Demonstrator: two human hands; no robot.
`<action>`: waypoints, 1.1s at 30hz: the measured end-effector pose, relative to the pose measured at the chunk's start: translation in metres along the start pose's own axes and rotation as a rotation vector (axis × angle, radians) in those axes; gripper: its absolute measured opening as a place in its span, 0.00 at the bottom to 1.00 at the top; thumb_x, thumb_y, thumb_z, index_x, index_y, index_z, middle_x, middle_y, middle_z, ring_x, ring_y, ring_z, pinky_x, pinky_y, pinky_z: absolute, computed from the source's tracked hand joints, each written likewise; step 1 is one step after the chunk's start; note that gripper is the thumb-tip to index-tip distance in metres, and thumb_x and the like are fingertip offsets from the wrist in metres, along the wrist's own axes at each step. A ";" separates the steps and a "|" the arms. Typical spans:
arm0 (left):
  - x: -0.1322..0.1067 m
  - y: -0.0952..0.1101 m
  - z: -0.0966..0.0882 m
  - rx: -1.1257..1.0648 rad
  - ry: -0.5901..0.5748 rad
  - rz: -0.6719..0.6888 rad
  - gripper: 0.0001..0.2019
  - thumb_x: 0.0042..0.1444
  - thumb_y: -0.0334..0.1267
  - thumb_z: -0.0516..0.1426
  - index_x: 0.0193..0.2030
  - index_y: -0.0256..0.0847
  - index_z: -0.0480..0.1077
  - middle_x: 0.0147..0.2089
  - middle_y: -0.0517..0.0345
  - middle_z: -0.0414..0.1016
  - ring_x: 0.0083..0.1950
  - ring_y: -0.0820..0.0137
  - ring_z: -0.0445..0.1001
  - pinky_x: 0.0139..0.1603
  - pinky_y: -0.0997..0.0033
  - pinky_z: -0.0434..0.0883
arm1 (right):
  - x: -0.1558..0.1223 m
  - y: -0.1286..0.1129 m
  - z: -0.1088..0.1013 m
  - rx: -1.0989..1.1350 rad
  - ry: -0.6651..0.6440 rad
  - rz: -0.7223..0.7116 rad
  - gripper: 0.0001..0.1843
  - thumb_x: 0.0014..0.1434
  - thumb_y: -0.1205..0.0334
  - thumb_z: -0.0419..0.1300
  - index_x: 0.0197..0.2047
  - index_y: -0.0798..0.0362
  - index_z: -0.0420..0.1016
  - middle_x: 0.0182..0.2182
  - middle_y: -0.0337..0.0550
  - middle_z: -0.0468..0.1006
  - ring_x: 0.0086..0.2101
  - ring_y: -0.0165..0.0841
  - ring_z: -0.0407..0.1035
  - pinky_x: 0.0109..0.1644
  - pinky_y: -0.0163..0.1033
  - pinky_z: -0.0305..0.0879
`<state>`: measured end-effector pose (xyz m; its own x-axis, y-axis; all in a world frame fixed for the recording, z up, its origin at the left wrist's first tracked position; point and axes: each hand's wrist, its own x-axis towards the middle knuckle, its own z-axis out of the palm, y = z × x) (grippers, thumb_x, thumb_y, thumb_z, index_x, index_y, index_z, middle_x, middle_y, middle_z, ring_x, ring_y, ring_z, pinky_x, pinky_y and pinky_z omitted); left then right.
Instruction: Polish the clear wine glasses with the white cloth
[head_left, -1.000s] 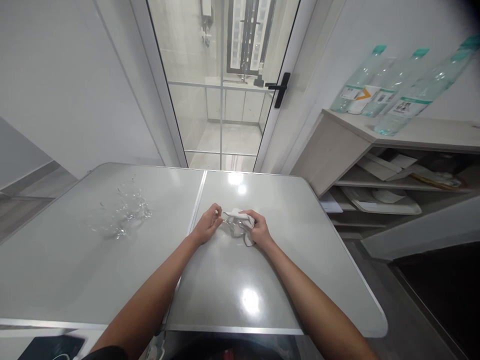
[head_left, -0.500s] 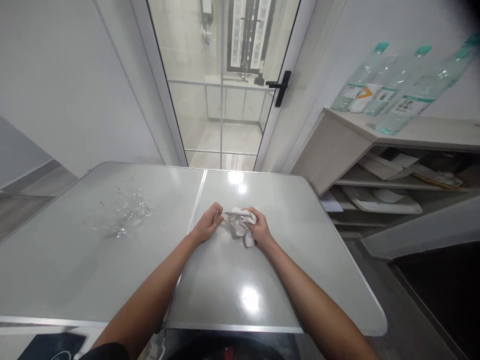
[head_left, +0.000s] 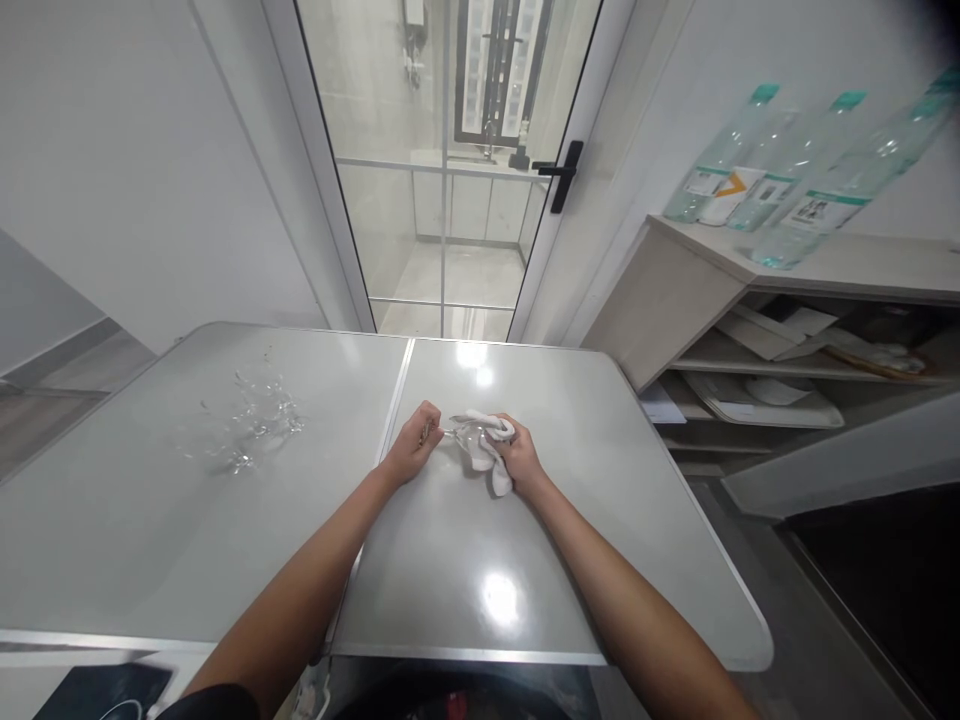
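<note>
My left hand (head_left: 418,440) is closed around the foot end of a clear wine glass (head_left: 468,437), which lies sideways between my hands just above the table. Its thin stem runs right from my fingers to the bowl. A white cloth (head_left: 498,478) wraps part of the bowl, and my right hand (head_left: 517,452) grips this cloth against the glass from the right. Folds of cloth hide the rim, and one corner hangs down. My right fingertips are partly covered by the cloth.
A cluster of clear, shiny glassware (head_left: 259,425) stands on the left half of the grey table (head_left: 540,560); separate outlines are hard to make out. Several plastic bottles (head_left: 814,210) top a shelf unit (head_left: 697,255) at right. Behind the table is a glass door (head_left: 390,200).
My left hand has shifted slightly left, and more of the stem and bowl shows. The cloth has changed its folds around the glass. My right hand stays nearly in place.
</note>
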<state>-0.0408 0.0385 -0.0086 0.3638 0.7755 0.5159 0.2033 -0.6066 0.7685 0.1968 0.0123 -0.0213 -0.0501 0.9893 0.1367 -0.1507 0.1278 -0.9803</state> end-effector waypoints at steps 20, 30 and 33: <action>0.003 0.008 0.001 0.064 -0.125 -0.037 0.10 0.72 0.44 0.52 0.41 0.41 0.65 0.37 0.57 0.65 0.37 0.68 0.65 0.39 0.66 0.65 | -0.004 0.000 -0.005 -0.071 -0.019 -0.187 0.09 0.52 0.59 0.73 0.37 0.50 0.85 0.39 0.43 0.83 0.40 0.39 0.75 0.44 0.41 0.71; 0.002 0.010 0.000 0.049 -0.032 0.070 0.09 0.70 0.39 0.55 0.40 0.41 0.73 0.38 0.53 0.69 0.37 0.67 0.68 0.40 0.64 0.68 | 0.002 0.002 -0.001 0.014 0.003 -0.036 0.18 0.51 0.55 0.73 0.45 0.50 0.81 0.37 0.40 0.80 0.36 0.36 0.72 0.39 0.38 0.70; 0.002 0.010 0.000 0.065 -0.031 0.055 0.08 0.70 0.40 0.56 0.41 0.41 0.74 0.39 0.52 0.70 0.37 0.67 0.69 0.40 0.63 0.69 | 0.002 0.001 0.000 0.012 -0.008 0.035 0.15 0.54 0.54 0.71 0.42 0.51 0.79 0.32 0.39 0.78 0.32 0.35 0.70 0.34 0.37 0.68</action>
<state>-0.0383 0.0344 0.0000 0.4038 0.7356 0.5440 0.2402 -0.6590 0.7128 0.1964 0.0144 -0.0224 -0.0635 0.9926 0.1032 -0.1607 0.0919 -0.9827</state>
